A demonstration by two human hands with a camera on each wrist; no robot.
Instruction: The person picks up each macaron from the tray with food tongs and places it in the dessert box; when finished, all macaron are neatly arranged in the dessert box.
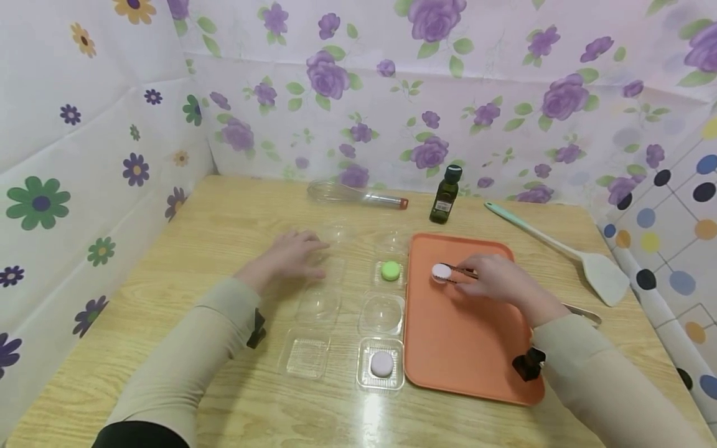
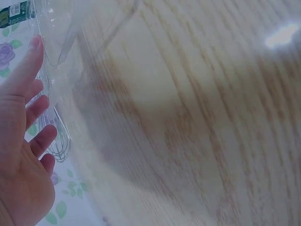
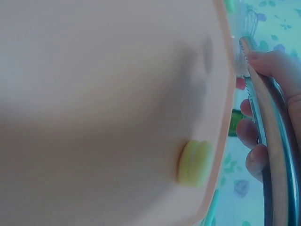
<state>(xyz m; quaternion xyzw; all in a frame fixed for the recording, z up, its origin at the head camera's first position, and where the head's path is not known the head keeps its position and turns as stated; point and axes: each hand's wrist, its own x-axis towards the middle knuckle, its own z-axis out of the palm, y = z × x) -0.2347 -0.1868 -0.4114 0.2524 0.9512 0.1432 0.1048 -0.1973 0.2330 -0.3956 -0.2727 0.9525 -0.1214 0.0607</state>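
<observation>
My right hand (image 1: pixel 501 280) grips metal tongs (image 3: pixel 275 136), whose tips pinch a pale pinkish macaron (image 1: pixel 441 272) over the orange tray (image 1: pixel 459 354). A yellow macaron (image 3: pixel 195 163) lies on the tray in the right wrist view; in the head view the hand hides it. To the left, my left hand (image 1: pixel 287 258) has loosely spread fingers beside the clear plastic boxes (image 1: pixel 329 274); whether it touches one I cannot tell. A green macaron (image 1: pixel 390 270) sits in one box, a lilac macaron (image 1: pixel 382 364) in the nearest box by the tray.
Along the back lie a whisk (image 1: pixel 358 195) and a dark green bottle (image 1: pixel 445 196), which stands upright. A pale spatula (image 1: pixel 605 277) with a green handle rests right of the tray. Flowered cloth (image 1: pixel 381 118) rises behind the wooden table (image 1: pixel 241 398).
</observation>
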